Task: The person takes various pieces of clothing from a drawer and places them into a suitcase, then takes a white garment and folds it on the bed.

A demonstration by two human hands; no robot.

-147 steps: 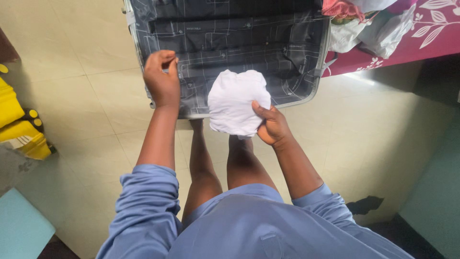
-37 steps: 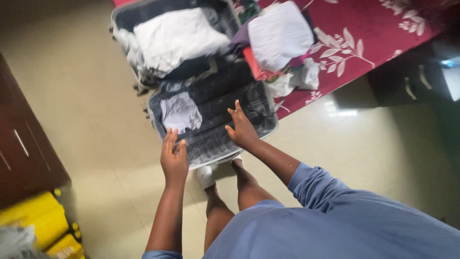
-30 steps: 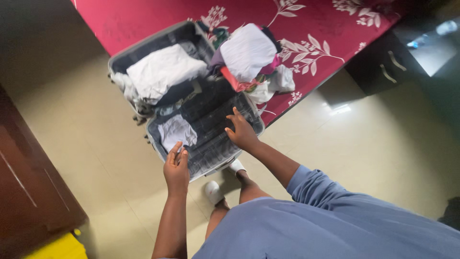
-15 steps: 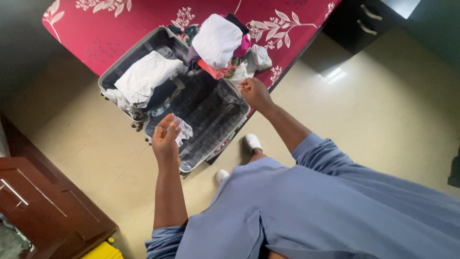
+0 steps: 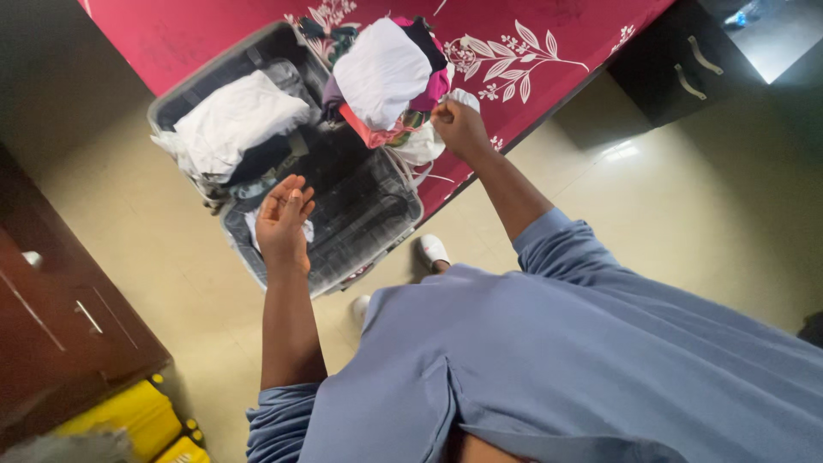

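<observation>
The right hand [image 5: 460, 129] is pinching its grip on a soft, light white cloth [image 5: 423, 144] beside the clothes pile [image 5: 386, 73], likely best gathered by its folds, while the left hand [image 5: 283, 225] is hovering open-fingered.

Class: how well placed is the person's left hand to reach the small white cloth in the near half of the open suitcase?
Probably well placed: the left hand hovers open just above the small white cloth, with nothing between them. The right hand is away at the clothes pile.
</observation>
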